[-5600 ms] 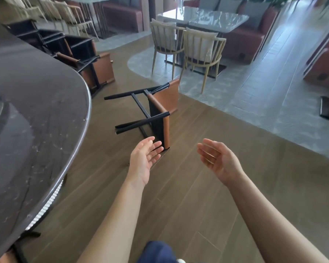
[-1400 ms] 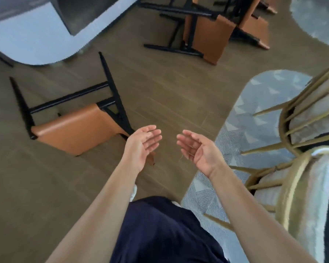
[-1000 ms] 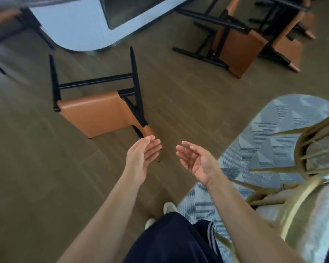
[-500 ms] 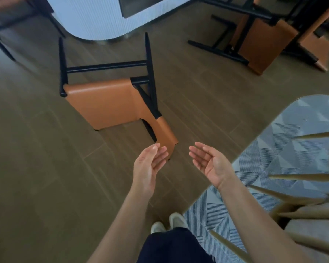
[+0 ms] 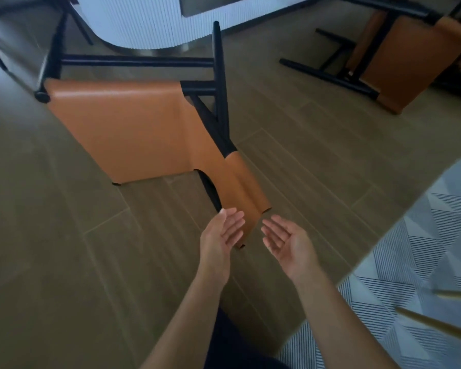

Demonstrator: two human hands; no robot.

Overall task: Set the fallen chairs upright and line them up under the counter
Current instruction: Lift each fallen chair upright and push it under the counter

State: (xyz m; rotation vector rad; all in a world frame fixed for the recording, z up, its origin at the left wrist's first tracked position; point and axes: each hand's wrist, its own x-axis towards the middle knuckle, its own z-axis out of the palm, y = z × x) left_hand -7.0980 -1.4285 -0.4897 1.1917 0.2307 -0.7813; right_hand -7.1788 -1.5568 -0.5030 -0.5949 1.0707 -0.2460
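Floor [image 5: 64, 249] of wood-look planks, filling most of the view. Beyond it, one counter [image 5: 149, 25] with a white fluted base, its top cut off by the upper edge. To the right, one grey patterned rug [image 5: 410, 262], partly out of view.

Two fallen chairs, both tan leather on black frames. Nearer chair [image 5: 133, 129]: lies on its side on the planks between counter and person, legs pointing away toward the counter base, backrest end pointing toward the hands, long axis slanting from upper left to lower right. Second chair [image 5: 399, 62]: lies tipped at upper right, well apart from the first, cropped by the edge. Past it, a sliver of tan, too little to tell what.

At upper left, black legs [image 5: 64, 27], blurred and cut off. At lower right, two pale wooden legs [image 5: 437, 323], the rest hidden.

Two bare hands, palms facing each other, fingers straight, holding nothing. Left hand [image 5: 218, 235] overlaps the backrest's tip; cannot tell whether touching. Right hand [image 5: 288, 243] sits just beside that tip, apart.
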